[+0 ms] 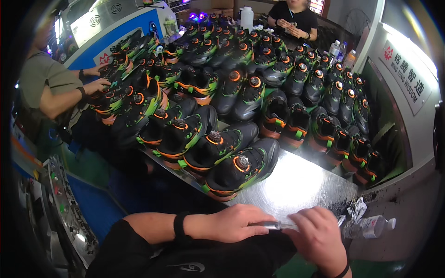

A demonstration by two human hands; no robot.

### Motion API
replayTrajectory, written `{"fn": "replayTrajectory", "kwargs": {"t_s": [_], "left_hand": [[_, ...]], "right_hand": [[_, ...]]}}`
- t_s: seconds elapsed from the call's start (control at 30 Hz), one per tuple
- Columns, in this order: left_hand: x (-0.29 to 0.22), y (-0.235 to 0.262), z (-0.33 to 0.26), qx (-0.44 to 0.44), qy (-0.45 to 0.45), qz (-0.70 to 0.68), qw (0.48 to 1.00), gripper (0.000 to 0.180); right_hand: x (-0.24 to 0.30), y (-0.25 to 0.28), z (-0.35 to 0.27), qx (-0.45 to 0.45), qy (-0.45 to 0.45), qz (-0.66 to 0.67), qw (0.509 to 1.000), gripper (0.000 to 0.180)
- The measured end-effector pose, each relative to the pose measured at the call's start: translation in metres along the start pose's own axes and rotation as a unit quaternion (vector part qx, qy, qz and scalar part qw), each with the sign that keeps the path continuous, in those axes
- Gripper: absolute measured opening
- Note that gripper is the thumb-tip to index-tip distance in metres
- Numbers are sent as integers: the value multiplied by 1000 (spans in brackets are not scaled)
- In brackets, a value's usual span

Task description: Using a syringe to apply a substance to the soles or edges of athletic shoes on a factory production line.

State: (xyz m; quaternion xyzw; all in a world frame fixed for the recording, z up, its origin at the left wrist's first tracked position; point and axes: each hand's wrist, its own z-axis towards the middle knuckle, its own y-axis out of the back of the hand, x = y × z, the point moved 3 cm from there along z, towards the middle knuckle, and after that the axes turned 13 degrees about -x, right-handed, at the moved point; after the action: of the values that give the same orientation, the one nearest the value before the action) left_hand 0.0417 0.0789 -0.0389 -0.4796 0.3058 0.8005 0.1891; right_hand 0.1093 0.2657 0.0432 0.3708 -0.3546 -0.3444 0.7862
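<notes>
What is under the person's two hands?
A black shoe lies under the left hand and right hand, which share a thin silver tool. The hands and dark sleeve cover most of the shoe.

Shiny metal table (296,185); blue machine (134,28) left; white wall (412,116) right.

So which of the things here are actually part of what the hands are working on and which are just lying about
In hand:
- thin metal tool, held between left hand and right hand
- black item on the lap under both hands

Lying about:
- rows of black shoes on the metal table
- clear plastic bottle
- crumpled wrapper
</notes>
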Motion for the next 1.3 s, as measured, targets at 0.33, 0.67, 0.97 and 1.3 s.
{"fn": "replayTrajectory", "kwargs": {"t_s": [0.33, 0.67, 0.97, 1.3], "left_hand": [[-16, 0, 35, -38, 82, -250, 964, 37], [-8, 22, 32, -53, 190, -478, 856, 39], [-30, 20, 47, -82, 217, -382, 895, 29], [-21, 29, 42, -128, 117, -138, 975, 16]], "right_hand": [[18, -12, -26, -200, -11, 100, 975, 38], [-12, -46, -29, -249, -213, 812, 484, 69], [-4, -53, -19, -219, -191, 869, 401, 81], [10, -58, -21, -218, -209, 805, 510, 90]]}}
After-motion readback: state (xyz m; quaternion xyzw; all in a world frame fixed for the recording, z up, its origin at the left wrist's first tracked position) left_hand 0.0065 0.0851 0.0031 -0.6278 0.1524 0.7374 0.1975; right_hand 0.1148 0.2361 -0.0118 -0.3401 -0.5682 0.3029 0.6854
